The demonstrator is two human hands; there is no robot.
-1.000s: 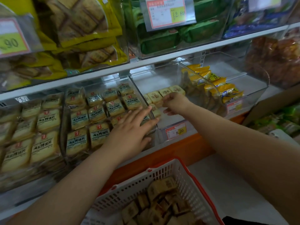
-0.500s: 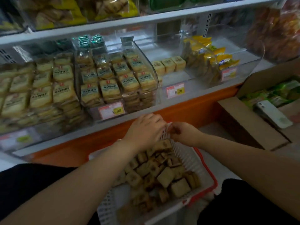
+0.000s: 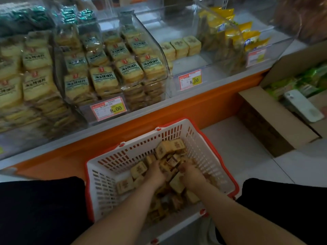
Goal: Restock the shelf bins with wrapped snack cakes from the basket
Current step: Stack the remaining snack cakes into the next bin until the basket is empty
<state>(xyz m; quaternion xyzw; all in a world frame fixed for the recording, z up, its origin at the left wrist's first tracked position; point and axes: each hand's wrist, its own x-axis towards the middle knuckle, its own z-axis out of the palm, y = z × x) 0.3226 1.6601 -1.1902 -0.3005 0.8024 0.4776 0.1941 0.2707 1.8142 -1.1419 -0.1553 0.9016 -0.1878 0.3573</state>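
A white basket with a red rim (image 3: 113,175) sits on the floor between my knees and holds several small square wrapped snack cakes (image 3: 168,149). My left hand (image 3: 155,175) and my right hand (image 3: 192,175) are both down in the pile, fingers buried among the cakes; whether they grip any is hidden. On the shelf, a clear bin (image 3: 208,55) with a red price tag (image 3: 190,79) holds a short row of the same cakes (image 3: 180,45) at its back.
Left of that bin, clear bins (image 3: 109,68) are packed with larger wrapped cakes. Yellow packets (image 3: 247,38) fill the bin to the right. An open cardboard box (image 3: 269,119) with green packs and a white phone (image 3: 302,105) stands on the floor at right.
My hands came off the shelf bin, dropped to the basket rim, and now dig into the cakes. The view has tilted down towards the basket.
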